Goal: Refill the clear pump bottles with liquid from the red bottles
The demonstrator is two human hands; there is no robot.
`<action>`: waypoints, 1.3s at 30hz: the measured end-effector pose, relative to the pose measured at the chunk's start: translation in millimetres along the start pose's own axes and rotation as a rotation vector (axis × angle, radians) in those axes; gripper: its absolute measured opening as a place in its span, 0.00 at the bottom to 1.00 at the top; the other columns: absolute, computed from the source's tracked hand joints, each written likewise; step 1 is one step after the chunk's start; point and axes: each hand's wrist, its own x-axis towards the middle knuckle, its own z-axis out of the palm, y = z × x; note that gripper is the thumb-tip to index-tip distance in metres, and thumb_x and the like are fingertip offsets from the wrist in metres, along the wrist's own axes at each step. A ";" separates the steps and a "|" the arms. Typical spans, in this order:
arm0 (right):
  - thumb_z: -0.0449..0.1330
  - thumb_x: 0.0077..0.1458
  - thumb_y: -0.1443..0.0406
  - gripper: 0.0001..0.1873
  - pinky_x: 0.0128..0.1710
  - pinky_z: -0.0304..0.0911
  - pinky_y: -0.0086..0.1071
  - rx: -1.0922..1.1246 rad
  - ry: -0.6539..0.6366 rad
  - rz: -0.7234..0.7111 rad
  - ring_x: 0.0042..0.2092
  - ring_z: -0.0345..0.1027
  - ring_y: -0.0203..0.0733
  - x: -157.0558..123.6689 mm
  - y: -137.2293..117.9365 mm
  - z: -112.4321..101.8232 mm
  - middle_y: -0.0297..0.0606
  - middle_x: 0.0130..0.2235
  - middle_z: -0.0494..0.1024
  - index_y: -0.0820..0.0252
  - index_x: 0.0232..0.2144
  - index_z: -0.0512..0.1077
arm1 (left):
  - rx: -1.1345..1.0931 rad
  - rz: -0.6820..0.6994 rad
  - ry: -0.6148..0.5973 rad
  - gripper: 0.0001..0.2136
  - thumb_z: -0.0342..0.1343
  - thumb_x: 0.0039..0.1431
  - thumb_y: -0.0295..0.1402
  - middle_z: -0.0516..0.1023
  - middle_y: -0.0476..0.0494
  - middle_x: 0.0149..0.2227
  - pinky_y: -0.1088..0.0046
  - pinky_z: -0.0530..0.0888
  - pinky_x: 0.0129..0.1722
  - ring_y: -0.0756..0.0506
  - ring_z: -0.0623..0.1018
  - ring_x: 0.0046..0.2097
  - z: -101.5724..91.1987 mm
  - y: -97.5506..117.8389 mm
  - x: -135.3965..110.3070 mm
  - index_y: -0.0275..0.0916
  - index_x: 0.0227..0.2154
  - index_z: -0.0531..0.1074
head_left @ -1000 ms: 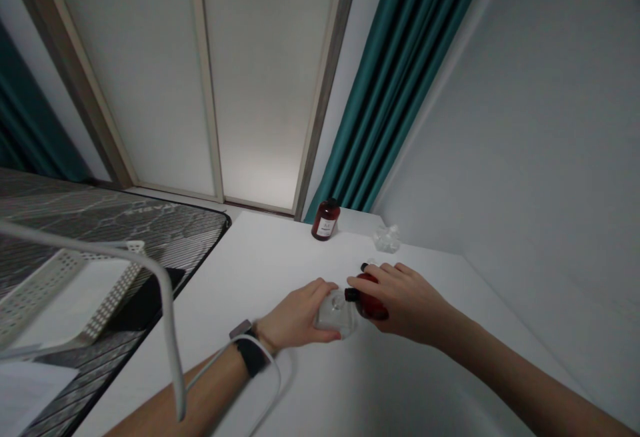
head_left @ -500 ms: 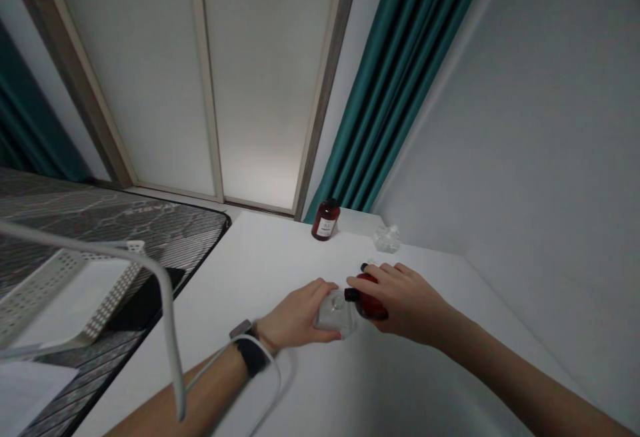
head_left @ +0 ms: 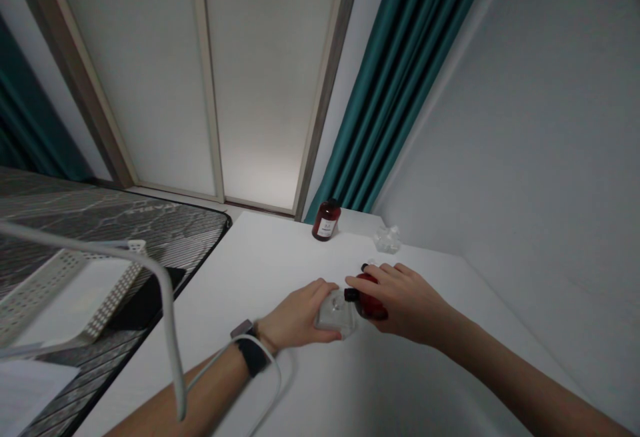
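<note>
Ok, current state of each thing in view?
Clear bottle: gripped by left hand
Dark red bottle: gripped by right hand, tilted, black cap on
Amber bottle: upright, capped, labelled, untouched
Crumpled clear wrap: lying loose
Frosted sliding door: shut
Teal curtain: hanging

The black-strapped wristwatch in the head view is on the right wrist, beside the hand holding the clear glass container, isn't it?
No, in the head view the black-strapped wristwatch is on the left wrist, beside the hand holding the clear glass container.
</note>
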 end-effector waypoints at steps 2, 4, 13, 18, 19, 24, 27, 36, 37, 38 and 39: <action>0.65 0.47 0.65 0.32 0.39 0.57 0.39 0.000 -0.005 -0.001 0.42 0.70 0.50 0.3 -0.2 -0.6 0.40 0.46 0.75 0.48 0.55 0.63 | 0.001 -0.001 0.001 0.33 0.69 0.49 0.38 0.71 0.40 0.49 0.61 0.73 0.50 0.37 0.75 0.49 -0.4 0.7 0.0 0.41 0.56 0.61; 0.65 0.47 0.65 0.32 0.39 0.57 0.39 0.003 -0.008 -0.002 0.42 0.70 0.50 0.5 -0.2 -1.0 0.40 0.46 0.75 0.48 0.55 0.63 | 0.002 -0.003 0.001 0.32 0.69 0.49 0.38 0.71 0.40 0.49 0.61 0.73 0.49 0.37 0.75 0.49 -0.6 1.1 0.1 0.41 0.55 0.62; 0.65 0.47 0.65 0.34 0.40 0.58 0.40 0.001 -0.019 0.003 0.43 0.70 0.50 0.4 2.1 1.3 0.39 0.46 0.74 0.46 0.56 0.62 | 0.001 -0.006 0.009 0.32 0.69 0.48 0.39 0.72 0.40 0.49 0.60 0.73 0.49 0.37 0.76 0.48 1.9 -1.2 -0.1 0.40 0.55 0.62; 0.66 0.46 0.64 0.34 0.40 0.57 0.39 -0.007 -0.022 0.002 0.42 0.70 0.50 -0.1 2.1 1.0 0.38 0.45 0.74 0.46 0.55 0.62 | 0.017 -0.014 -0.010 0.33 0.69 0.49 0.39 0.71 0.40 0.49 0.60 0.73 0.50 0.37 0.75 0.49 0.4 0.3 0.2 0.41 0.56 0.61; 0.66 0.46 0.64 0.33 0.40 0.57 0.39 -0.009 -0.021 0.003 0.42 0.70 0.50 -0.2 2.0 1.0 0.38 0.45 0.74 0.46 0.55 0.62 | 0.019 -0.014 -0.011 0.33 0.69 0.49 0.39 0.71 0.40 0.49 0.60 0.73 0.49 0.37 0.75 0.49 0.2 0.5 0.1 0.41 0.55 0.61; 0.66 0.46 0.64 0.34 0.40 0.57 0.39 -0.016 -0.023 0.006 0.42 0.70 0.50 0.0 1.3 1.1 0.38 0.45 0.74 0.46 0.55 0.62 | 0.016 -0.003 -0.003 0.33 0.69 0.49 0.39 0.71 0.40 0.49 0.60 0.73 0.49 0.37 0.75 0.49 1.0 -0.3 -0.9 0.41 0.56 0.61; 0.66 0.46 0.64 0.34 0.39 0.57 0.39 -0.020 -0.027 0.004 0.42 0.70 0.50 0.6 0.8 0.2 0.38 0.45 0.74 0.46 0.55 0.62 | 0.010 -0.003 -0.001 0.32 0.69 0.49 0.39 0.71 0.40 0.49 0.60 0.73 0.49 0.37 0.75 0.49 1.3 -0.9 -0.7 0.41 0.55 0.62; 0.65 0.47 0.65 0.33 0.39 0.57 0.38 -0.017 -0.004 -0.005 0.42 0.70 0.49 0.1 1.5 0.2 0.39 0.45 0.75 0.47 0.56 0.63 | 0.008 -0.013 0.001 0.32 0.69 0.49 0.39 0.71 0.40 0.49 0.60 0.73 0.49 0.37 0.75 0.49 0.0 0.4 -0.9 0.41 0.55 0.62; 0.65 0.47 0.65 0.33 0.39 0.57 0.38 -0.018 0.001 -0.004 0.42 0.70 0.49 0.2 1.5 0.5 0.38 0.45 0.75 0.47 0.56 0.63 | 0.011 -0.013 0.002 0.32 0.69 0.49 0.39 0.71 0.40 0.49 0.60 0.73 0.49 0.37 0.75 0.49 0.3 0.2 -1.0 0.41 0.55 0.62; 0.65 0.47 0.65 0.33 0.39 0.57 0.38 -0.019 0.001 -0.004 0.42 0.70 0.49 0.3 1.4 0.6 0.38 0.45 0.75 0.46 0.56 0.63 | 0.013 -0.013 0.002 0.33 0.69 0.49 0.39 0.71 0.40 0.49 0.60 0.73 0.49 0.37 0.75 0.49 0.6 0.0 -1.1 0.41 0.55 0.62; 0.65 0.46 0.65 0.33 0.38 0.57 0.38 -0.021 -0.001 -0.002 0.42 0.70 0.49 0.4 1.3 0.6 0.38 0.45 0.75 0.46 0.55 0.63 | 0.013 -0.012 0.002 0.33 0.69 0.49 0.40 0.71 0.40 0.49 0.60 0.73 0.49 0.37 0.75 0.49 0.9 -0.3 -1.3 0.41 0.55 0.61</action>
